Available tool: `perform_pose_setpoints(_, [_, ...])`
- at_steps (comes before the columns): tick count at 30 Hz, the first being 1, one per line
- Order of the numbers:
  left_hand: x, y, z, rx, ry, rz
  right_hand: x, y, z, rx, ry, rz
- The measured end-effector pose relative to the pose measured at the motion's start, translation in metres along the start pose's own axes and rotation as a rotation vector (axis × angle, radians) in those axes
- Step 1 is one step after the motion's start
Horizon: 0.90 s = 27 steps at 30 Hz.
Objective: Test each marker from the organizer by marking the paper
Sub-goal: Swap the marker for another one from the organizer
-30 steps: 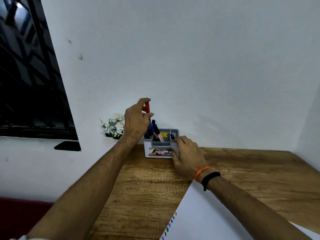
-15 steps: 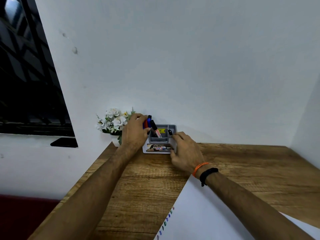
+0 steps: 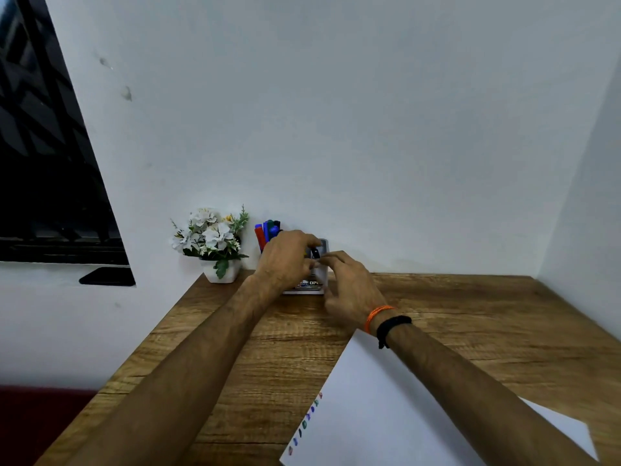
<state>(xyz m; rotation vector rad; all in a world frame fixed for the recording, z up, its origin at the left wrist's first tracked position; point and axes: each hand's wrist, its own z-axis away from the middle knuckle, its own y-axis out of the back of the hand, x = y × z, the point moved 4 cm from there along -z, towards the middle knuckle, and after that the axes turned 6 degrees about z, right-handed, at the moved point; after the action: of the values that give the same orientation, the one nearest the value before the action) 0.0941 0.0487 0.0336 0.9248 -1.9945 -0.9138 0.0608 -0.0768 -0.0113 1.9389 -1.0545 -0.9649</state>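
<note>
The paper [image 3: 386, 408] lies nearest me on the bench [image 3: 208, 358], with a row of coloured test marks [image 3: 307, 422] along its left edge. Farther out, my right hand [image 3: 349, 285] rests against the right side of the organizer [image 3: 317, 279], fingers loosely curled, gripping nothing. My left hand [image 3: 285, 258] reaches over the organizer, thumb and fingers pinched on a black marker [image 3: 315, 253] standing in it. Behind, the other markers [image 3: 267, 232] stand upright in the rear-left compartment. A flower pot [image 3: 221, 272] sits just left, against the wall.
</note>
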Motion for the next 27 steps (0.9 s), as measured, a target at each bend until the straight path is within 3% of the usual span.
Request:
perform_pose_setpoints(9, [-0.006,-0.006,-0.011,0.036,0.031,0.133,0.004,-0.002,0.0,-0.006,0.002,-0.035])
perform_pose_setpoints(17, [0.012,0.061,-0.005,0.326,0.06,0.313,0.004,-0.005,0.001,-0.025,-0.006,-0.05])
perform_pose_setpoints(19, [0.012,0.074,0.005,0.397,0.118,0.436,0.004,-0.006,0.001,-0.036,-0.005,-0.04])
perform_pose_setpoints(23, [0.005,0.069,0.04,0.493,0.314,0.943,-0.001,0.0,0.003,-0.065,-0.031,-0.082])
perform_pose_setpoints(27, [-0.004,0.038,0.078,0.465,0.527,1.308,-0.01,0.012,0.012,-0.004,-0.16,-0.472])
